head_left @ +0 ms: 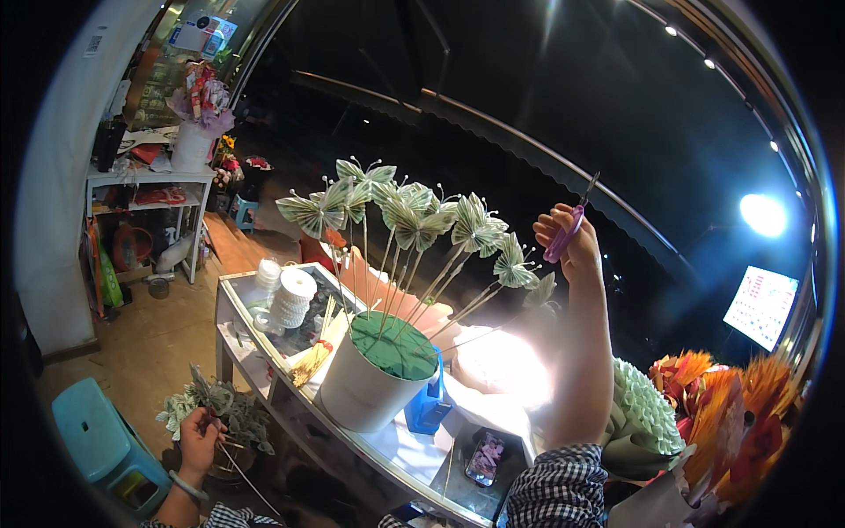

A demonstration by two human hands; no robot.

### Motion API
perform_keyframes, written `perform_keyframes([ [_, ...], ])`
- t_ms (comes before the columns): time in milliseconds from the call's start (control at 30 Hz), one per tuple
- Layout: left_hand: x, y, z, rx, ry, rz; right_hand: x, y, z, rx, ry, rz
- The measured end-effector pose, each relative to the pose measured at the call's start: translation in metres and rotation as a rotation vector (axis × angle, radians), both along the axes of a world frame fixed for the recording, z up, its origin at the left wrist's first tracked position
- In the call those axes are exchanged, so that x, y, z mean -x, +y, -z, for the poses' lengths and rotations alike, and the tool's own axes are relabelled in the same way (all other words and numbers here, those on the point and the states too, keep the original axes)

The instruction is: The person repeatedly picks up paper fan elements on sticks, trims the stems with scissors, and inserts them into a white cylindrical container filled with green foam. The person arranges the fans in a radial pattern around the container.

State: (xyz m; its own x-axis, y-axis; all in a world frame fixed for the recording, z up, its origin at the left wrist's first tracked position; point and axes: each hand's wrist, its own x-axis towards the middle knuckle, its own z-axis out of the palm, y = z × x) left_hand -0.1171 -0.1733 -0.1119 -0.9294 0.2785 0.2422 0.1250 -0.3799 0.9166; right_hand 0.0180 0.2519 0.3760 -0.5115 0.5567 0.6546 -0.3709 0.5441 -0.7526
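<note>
My right hand (572,242) is raised at the right, closed around a pair of scissors (566,234) with purple handles, blades pointing up. Low at the left, my left hand (201,440) pinches a thin pale stick (248,480) that slants down toward me. Just above its fingers are grey-green folded pieces (213,392), partly merging with a bunch (251,422) behind. Between my hands, a white bucket (356,396) holds green floral foam (392,348). Several folded pale-green paper butterflies (422,220) stand on sticks in the foam.
The counter (264,356) bears a roll of white trim (292,299), a bundle of thin sticks (315,354), a blue object (429,405) and a phone (486,458). A blue stool (101,436) stands at left. Wrapped bouquets (647,409) crowd the right; a bright lamp (762,215) shines there.
</note>
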Motion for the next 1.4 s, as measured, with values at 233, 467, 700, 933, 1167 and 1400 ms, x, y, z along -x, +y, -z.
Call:
perform_keyframes([
  [233, -0.006, 0.009, 0.0, 0.044, 0.01, 0.097, -0.004, 0.012, 0.029, 0.088, -0.16, -0.091],
  [467, -0.01, 0.007, -0.006, 0.09, -0.007, 0.098, 0.001, 0.011, 0.041, 0.094, -0.231, -0.052],
  [700, -0.008, 0.011, -0.004, 0.087, -0.002, 0.108, 0.01, 0.017, 0.033, 0.037, -0.166, -0.029],
  [933, -0.008, 0.008, 0.001, 0.091, 0.024, 0.106, 0.035, 0.027, 0.025, 0.03, -0.257, 0.039],
  [1167, -0.015, 0.011, 0.006, 0.039, -0.081, 0.226, 0.049, 0.017, 0.019, 0.046, -0.005, -0.037],
  [1400, -0.024, 0.019, 0.009, 0.021, -0.139, 0.35, 0.067, -0.005, 0.019, 0.138, -0.038, -0.088],
])
